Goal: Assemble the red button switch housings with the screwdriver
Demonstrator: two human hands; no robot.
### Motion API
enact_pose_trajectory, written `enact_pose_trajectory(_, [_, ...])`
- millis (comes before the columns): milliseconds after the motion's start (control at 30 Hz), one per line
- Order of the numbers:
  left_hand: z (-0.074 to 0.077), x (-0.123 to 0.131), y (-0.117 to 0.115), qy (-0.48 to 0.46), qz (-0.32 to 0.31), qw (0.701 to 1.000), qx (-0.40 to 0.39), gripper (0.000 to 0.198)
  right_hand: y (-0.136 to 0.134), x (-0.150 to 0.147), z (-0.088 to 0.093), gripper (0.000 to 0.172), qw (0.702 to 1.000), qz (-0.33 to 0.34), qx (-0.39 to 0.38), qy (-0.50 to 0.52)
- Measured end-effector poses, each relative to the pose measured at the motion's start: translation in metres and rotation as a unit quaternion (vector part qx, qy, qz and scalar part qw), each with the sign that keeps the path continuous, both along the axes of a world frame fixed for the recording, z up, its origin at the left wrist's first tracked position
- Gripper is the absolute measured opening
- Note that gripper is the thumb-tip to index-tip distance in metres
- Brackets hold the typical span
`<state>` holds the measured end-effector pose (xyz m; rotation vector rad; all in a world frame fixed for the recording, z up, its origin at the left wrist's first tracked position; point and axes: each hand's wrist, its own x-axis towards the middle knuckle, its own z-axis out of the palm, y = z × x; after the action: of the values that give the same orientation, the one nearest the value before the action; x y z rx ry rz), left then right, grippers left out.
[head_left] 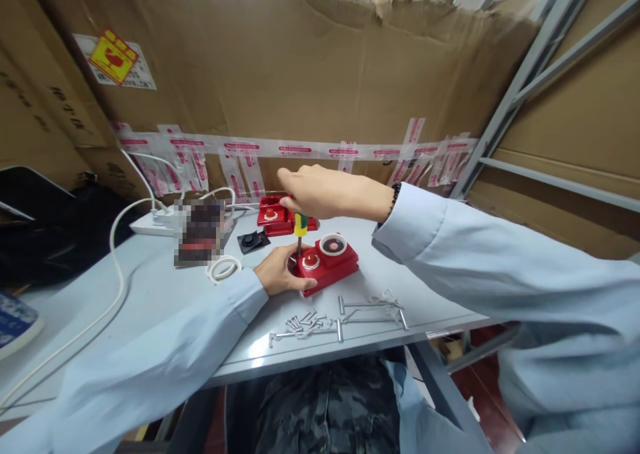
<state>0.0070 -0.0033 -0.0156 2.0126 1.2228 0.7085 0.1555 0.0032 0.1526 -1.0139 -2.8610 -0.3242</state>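
Observation:
A red device point(334, 265) with a round white-rimmed part and a small red button lies on the grey table point(165, 287). My left hand point(281, 271) grips its left end, fingers closed round the edge. My right hand point(320, 191) is closed on the top of a screwdriver point(300, 229) with a yellow and green handle. The screwdriver stands upright with its tip on the device beside the button. A second red device point(276, 218) lies behind, partly hidden by my right hand.
Several screws and long metal bolts point(340, 317) lie near the table's front edge. A small black part point(253, 241), a coiled white cable point(223, 268) and a white power strip point(153, 223) sit at the left. Taped cardboard point(300, 67) walls the back; a metal rack point(520, 87) stands right.

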Motion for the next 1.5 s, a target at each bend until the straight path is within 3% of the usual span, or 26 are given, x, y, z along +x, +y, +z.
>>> enact_pose_trajectory(100, [0.001, 0.001, -0.001, -0.003, 0.0, 1.0, -0.004, 0.068, -0.002, 0.0, 0.004, 0.023, 0.995, 0.07, -0.052, -0.038])
enact_pose_trajectory(267, [0.002, 0.001, -0.001, 0.001, 0.002, 1.0, 0.001, 0.067, -0.008, -0.001, 0.003, 0.024, 0.999, -0.016, -0.031, -0.012])
enact_pose_trajectory(367, [0.002, 0.0, 0.0, -0.004, -0.012, 1.0, 0.003, 0.064, -0.004, -0.002, -0.002, 0.014, 0.998, 0.037, -0.046, 0.019])
enact_pose_trajectory(433, [0.002, 0.0, -0.001, 0.0, -0.015, 1.0, -0.002, 0.064, -0.001, -0.001, -0.004, 0.018, 0.994, 0.078, -0.073, 0.025])
enact_pose_trajectory(533, [0.003, 0.001, -0.002, 0.003, 0.004, 1.0, -0.009, 0.07, 0.003, 0.001, -0.006, 0.009, 0.998, 0.023, -0.051, 0.043])
enact_pose_trajectory(633, [0.004, 0.0, -0.003, -0.007, -0.01, 1.0, -0.008, 0.069, 0.004, 0.002, -0.007, 0.01, 0.997, -0.001, -0.022, 0.071])
enact_pose_trajectory(767, [0.004, -0.002, -0.002, -0.009, -0.02, 1.0, -0.003, 0.067, 0.0, 0.003, -0.005, 0.032, 0.991, 0.085, -0.074, 0.071])
enact_pose_trajectory(967, [0.002, -0.002, 0.0, -0.007, -0.01, 1.0, -0.005, 0.069, 0.007, 0.006, -0.013, 0.027, 0.995, -0.007, -0.034, 0.091])
enact_pose_trajectory(1133, [0.004, -0.001, -0.001, -0.002, -0.015, 1.0, -0.006, 0.068, 0.007, 0.006, -0.01, 0.039, 0.988, 0.097, -0.082, 0.094])
enact_pose_trajectory(1267, [0.005, -0.001, -0.002, -0.001, -0.004, 1.0, -0.009, 0.071, 0.003, 0.004, -0.008, 0.021, 0.994, 0.051, -0.059, 0.079])
enact_pose_trajectory(1433, [0.006, -0.001, -0.002, -0.009, -0.03, 0.999, -0.008, 0.066, 0.001, 0.002, -0.009, 0.037, 0.987, 0.089, -0.09, 0.094])
enact_pose_trajectory(1500, [0.005, -0.002, -0.001, -0.006, -0.026, 1.0, -0.006, 0.068, 0.001, 0.002, -0.009, 0.035, 0.989, 0.07, -0.092, 0.094])
